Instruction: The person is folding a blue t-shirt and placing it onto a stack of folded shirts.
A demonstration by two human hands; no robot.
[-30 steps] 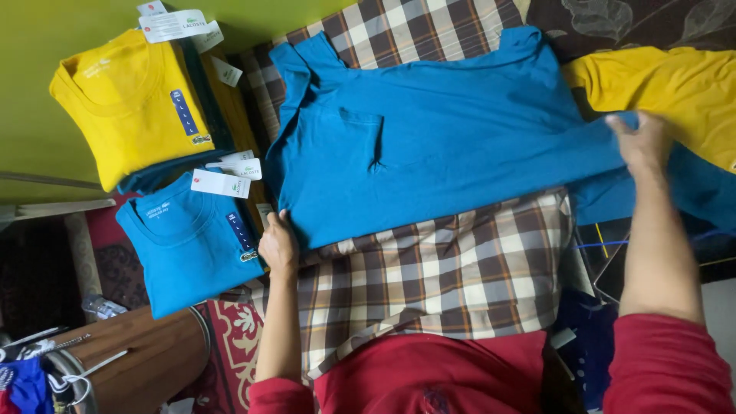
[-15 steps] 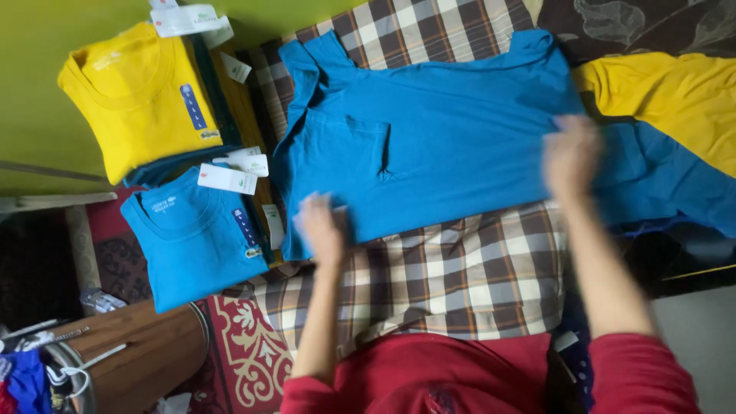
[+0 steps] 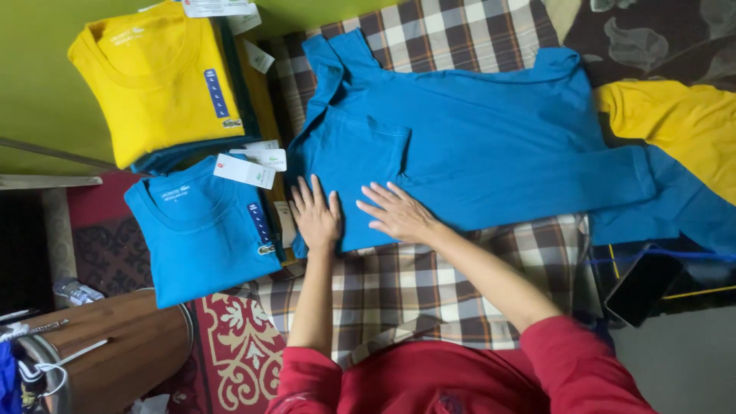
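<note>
Both hands lie flat, fingers spread and gripping nothing, on the lower left part of the blue pocket T-shirt [image 3: 475, 153]: the left hand [image 3: 316, 217] at its lower left corner, the right hand [image 3: 396, 212] just beside it, below the chest pocket. Pressing palms-down like this seems meant to smooth the cloth and keep the fold from springing open.

That blue shirt is the biggest thing, spread across the upper half of a brown-and-white checked cloth [image 3: 452, 284], its neck end to the left and a narrow folded strip running to the cloth's right edge. Past that edge a loose yellow garment [image 3: 682, 130] lies over more blue fabric.

Left of the checked cloth, two finished piles sit apart from the work: a folded yellow T-shirt [image 3: 165, 80] topping a stack at the upper left, and a folded blue T-shirt [image 3: 203, 230] below it, each collar up with a size strip. White hang tags [image 3: 249, 170] lie between them. A dark phone [image 3: 642, 285] rests at the lower right.
</note>
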